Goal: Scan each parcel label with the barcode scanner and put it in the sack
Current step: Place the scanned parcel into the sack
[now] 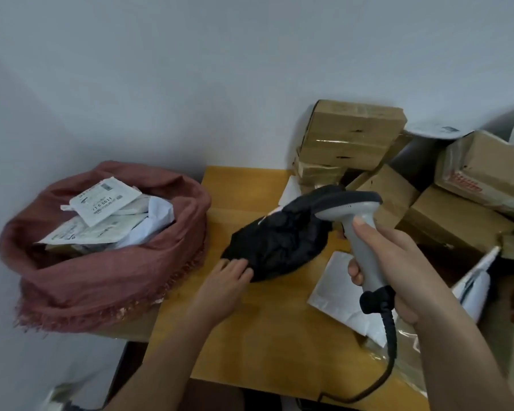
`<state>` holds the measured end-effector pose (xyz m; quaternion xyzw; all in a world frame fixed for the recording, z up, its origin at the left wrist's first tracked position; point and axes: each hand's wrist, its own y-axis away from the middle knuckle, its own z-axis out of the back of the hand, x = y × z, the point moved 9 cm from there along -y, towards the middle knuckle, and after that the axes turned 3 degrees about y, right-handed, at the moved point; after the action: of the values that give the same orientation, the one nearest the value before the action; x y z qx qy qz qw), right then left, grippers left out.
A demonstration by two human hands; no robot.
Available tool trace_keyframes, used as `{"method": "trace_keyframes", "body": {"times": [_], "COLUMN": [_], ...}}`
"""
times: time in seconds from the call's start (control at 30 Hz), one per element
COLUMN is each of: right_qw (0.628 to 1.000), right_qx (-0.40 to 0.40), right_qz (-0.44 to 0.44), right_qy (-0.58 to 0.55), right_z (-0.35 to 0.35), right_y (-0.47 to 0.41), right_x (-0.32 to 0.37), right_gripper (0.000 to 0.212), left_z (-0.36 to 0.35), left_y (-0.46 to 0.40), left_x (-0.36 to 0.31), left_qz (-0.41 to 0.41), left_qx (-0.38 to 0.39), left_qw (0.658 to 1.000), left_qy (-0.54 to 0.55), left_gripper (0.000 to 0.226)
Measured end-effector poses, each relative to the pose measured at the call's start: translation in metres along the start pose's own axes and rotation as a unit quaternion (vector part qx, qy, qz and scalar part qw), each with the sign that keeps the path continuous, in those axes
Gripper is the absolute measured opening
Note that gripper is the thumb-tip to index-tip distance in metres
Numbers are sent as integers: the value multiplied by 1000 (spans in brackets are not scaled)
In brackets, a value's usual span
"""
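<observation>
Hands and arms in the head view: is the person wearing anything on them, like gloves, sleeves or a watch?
No. Both the left hand and the right hand are bare, without gloves, rings or watch. Both forearms are uncovered as far as the picture shows; no sleeve is visible.

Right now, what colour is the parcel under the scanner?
Black; the parcel shows best in the head view, the only one.

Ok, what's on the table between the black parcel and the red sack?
Head view: only bare wooden table between the black parcel and the red sack. The left hand grips the parcel's near edge.
</observation>
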<state>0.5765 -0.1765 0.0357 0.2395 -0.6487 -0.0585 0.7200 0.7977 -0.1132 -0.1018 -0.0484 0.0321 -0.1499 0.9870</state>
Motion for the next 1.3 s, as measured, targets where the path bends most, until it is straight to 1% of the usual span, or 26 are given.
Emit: {"method": "trace_keyframes", "body": {"times": [0.07, 0.13, 0.17, 0.2, 0.27, 0.37, 0.43, 0.5, 0.57, 0.67, 0.77, 0.87, 1.0, 1.3], "right_qw": [1000, 999, 999, 998, 997, 995, 993, 991, 989, 988, 989, 991, 993, 995], "right_qx": [-8, -23, -30, -36, -43, -48, -44, -33, -21, -8, -2, 2, -2, -9], "right_qz": [-9, -28, -38, -47, -58, -80, -104, -128, -144, -150, -143, -131, -116, -89], "right_qy": [12, 18, 21, 23, 26, 28, 26, 27, 29, 35, 28, 30, 20, 42], "right_z": [-3, -3, -3, -2, -3, -5, -10, -16, -23, -34, -42, -49, -51, -51], "right_y": [0, 0, 1, 1, 2, 4, 5, 8, 10, 13, 13, 14, 16, 21], "right_x": [-10, -22, -29, -35, -45, -59, -68, -76, -81, -82, -78, -72, -64, -50], "right_gripper": [38, 39, 39, 39, 39, 41, 43, 43, 42, 41, 40, 40, 40, 38], "left_z": [-51, -90, -100, -106, -109, -108, -118, -129, -133, -129, -127, -127, -127, -126], "left_y": [26, 47, 53, 56, 55, 47, 49, 52, 50, 47, 46, 47, 47, 47], "left_x": [-10, -12, -12, -13, -15, -11, -11, -14, -15, -16, -19, -21, -22, -24], "left_qz": [9, 32, 44, 45, 41, 60, 75, 86, 106, 139, 162, 178, 186, 190], "left_qx": [145, 268, 308, 325, 312, 266, 292, 334, 337, 308, 279, 265, 255, 251], "left_qw": [989, 962, 948, 942, 945, 955, 945, 933, 932, 939, 944, 943, 943, 943], "left_qy": [2, 39, 59, 71, 91, 114, 128, 106, 81, 66, 74, 92, 109, 114], "left_gripper": [35, 30, 27, 25, 26, 50, 70, 82, 83, 79, 77, 76, 76, 74]}}
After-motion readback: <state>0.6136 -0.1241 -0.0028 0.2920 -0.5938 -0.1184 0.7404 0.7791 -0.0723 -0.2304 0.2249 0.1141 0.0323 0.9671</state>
